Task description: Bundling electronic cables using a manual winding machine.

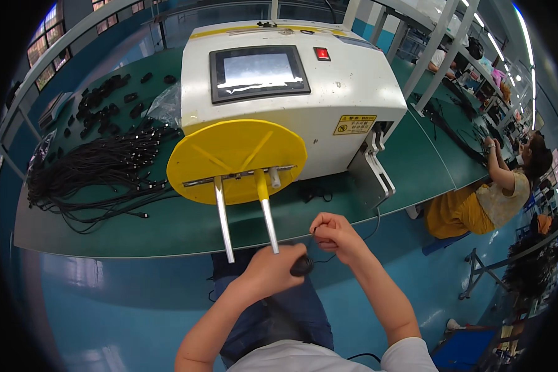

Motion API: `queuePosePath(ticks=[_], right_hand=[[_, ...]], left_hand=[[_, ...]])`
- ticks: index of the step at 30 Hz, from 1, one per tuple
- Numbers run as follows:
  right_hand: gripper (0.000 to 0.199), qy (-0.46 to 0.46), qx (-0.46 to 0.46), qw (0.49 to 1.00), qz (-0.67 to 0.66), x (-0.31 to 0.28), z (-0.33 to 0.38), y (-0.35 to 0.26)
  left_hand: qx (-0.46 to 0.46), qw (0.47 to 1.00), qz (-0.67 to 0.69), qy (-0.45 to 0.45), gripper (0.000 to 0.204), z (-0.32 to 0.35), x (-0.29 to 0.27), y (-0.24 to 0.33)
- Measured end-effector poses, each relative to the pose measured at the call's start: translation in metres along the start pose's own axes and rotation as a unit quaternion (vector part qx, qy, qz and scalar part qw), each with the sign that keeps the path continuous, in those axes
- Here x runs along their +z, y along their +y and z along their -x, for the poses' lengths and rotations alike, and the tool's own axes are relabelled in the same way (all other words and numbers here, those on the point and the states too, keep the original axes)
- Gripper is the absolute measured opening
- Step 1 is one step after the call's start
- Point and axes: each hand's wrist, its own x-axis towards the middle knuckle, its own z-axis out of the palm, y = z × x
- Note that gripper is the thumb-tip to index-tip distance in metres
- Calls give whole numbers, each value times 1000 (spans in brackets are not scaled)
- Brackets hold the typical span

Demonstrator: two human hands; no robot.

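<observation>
So the white box machine (328,93) sits on the green bench (428,167), with a yellow rectangular warning sticker (354,124) low on its front right, a red square button (322,54) up top and a dark screen (258,72) beside it. A yellow disc (229,152) with two metal prongs (224,220) hangs off the front. The left hand (273,266) is closed around a small black plug (302,266) just below the prongs, off the bench edge. The right hand (335,235) pinches a thin black cable (353,243) right beside it. A heap of black cables (99,170) lies on the bench to the left, loose black parts (105,102) behind. Blue floor (105,297), another person (496,192) sitting off right.
</observation>
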Motion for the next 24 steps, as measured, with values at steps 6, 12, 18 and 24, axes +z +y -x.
queuePosePath(ticks=[6,12,18,24], right_hand=[[9,55,-7,975,215,34,12,1],[19,43,-9,976,211,52,18,22],[19,15,-218,880,423,83,43,49],[19,86,-20,959,270,65,38,38]], left_hand=[[-98,983,-90,125,29,3,19,-19],[-65,969,-80,223,29,4,41,-29],[-72,977,71,188,33,14,37,-52],[-21,970,48,238,39,27,29,-28]])
